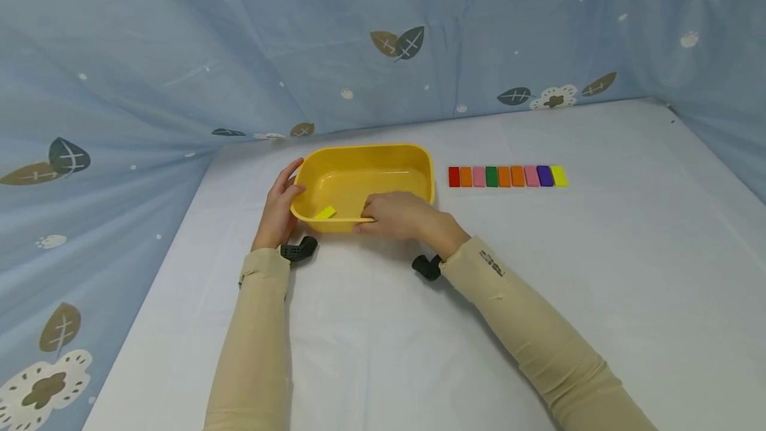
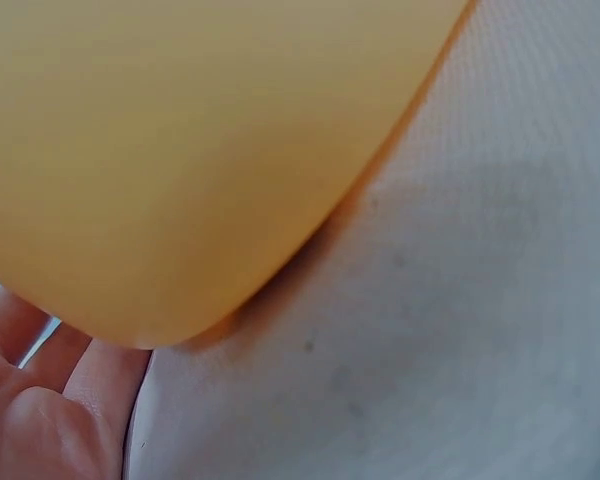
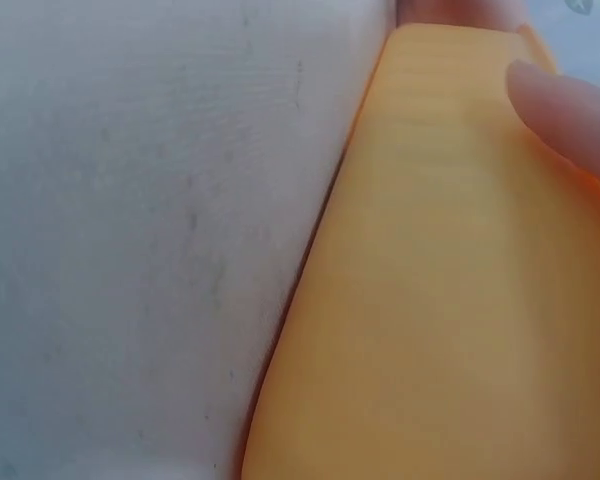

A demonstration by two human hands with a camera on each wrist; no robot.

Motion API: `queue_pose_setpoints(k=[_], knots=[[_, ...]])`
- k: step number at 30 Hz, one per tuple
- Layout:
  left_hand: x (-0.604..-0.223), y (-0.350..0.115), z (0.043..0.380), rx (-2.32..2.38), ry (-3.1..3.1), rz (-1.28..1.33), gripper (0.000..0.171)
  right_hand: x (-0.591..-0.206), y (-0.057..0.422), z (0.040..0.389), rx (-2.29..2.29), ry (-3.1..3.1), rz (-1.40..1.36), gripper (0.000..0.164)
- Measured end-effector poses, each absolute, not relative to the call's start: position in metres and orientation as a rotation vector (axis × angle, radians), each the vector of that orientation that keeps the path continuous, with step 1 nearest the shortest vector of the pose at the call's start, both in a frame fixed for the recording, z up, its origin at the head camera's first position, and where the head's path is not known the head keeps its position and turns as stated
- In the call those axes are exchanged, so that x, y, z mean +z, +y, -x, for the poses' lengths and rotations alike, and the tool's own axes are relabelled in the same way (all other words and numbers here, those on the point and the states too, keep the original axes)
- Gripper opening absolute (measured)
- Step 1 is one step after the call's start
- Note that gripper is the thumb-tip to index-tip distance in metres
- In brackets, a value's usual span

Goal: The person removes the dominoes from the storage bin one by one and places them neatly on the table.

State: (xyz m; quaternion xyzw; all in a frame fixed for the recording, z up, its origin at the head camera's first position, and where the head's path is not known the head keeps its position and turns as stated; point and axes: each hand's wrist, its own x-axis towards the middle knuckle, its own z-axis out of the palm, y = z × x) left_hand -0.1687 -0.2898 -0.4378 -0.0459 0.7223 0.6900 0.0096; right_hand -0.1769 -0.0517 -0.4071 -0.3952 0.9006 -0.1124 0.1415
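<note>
A yellow plastic basin [image 1: 371,155] stands on the white-covered table, with a small bright-yellow block [image 1: 326,212] in its near left corner. At the basin's left end my left hand [image 1: 279,208] holds the side, thumb at the rim and fingers along the outer wall. My right hand [image 1: 397,215] grips the near rim, its fingers reaching inside and its thumb [image 3: 565,115] against the outer wall. The right fingertips are hidden behind the rim, so I cannot tell whether they touch anything inside. In the left wrist view, the basin's wall [image 2: 180,150] covers part of the left fingers.
Right of the basin runs a straight row of small coloured blocks [image 1: 491,177], in red, orange, pink, green, purple and yellow. A blue patterned cloth [image 1: 335,32] hangs behind the table [image 1: 383,351] and along its sides. Black wrist devices [image 1: 299,249] sit at both cuffs.
</note>
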Motion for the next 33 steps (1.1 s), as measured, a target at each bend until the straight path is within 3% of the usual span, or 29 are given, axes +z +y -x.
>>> queue_pose_setpoints(k=[4,11,16,33], knots=[[-0.438,-0.29,0.169,2.151,2.256,0.154,0.052,-0.406,-0.049,0.179,-0.456,2.521,1.166,0.03],[-0.436,-0.289,0.169,2.155,2.252,0.155,0.053,-0.401,-0.044,0.185,-0.725,2.405,1.146,0.033],[-0.438,-0.29,0.17,2.158,2.254,0.151,0.052,-0.4,-0.042,0.189,-0.783,2.397,1.171,0.024],[-0.441,-0.292,0.172,2.179,2.231,0.156,0.051,-0.404,-0.043,0.19,-0.85,2.549,1.164,0.023]])
